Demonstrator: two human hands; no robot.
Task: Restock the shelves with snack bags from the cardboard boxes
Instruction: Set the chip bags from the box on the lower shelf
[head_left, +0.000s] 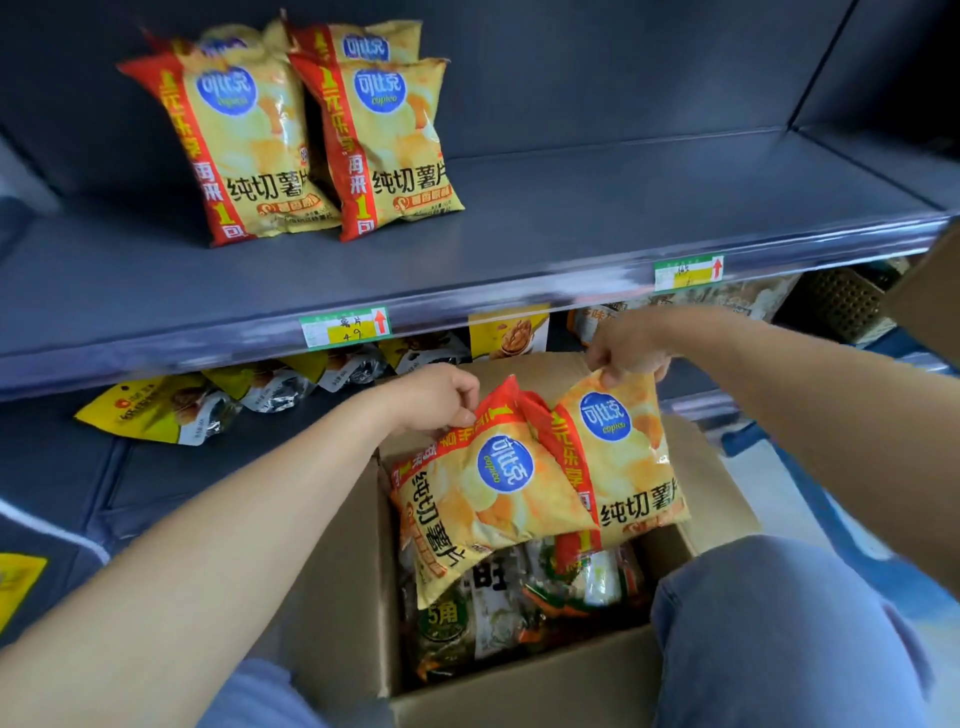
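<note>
An open cardboard box (337, 597) stands on the floor below the shelf, holding several snack bags. My left hand (436, 397) pinches the top corner of a yellow-and-red chip bag (483, 499) that lies tilted over the box. My right hand (628, 348) pinches the top edge of a second, upright chip bag (623, 457) beside it. On the grey shelf (519, 234) above, three matching chip bags (384, 150) stand at the left, one behind the others.
Green and white snack bags (498, 597) fill the box bottom. Yellow nut packets (166, 405) lie on the lower shelf. Price tags (345, 327) hang on the shelf edge. My knee in jeans (779, 623) is at the box's right. Another cardboard flap (930, 296) shows far right.
</note>
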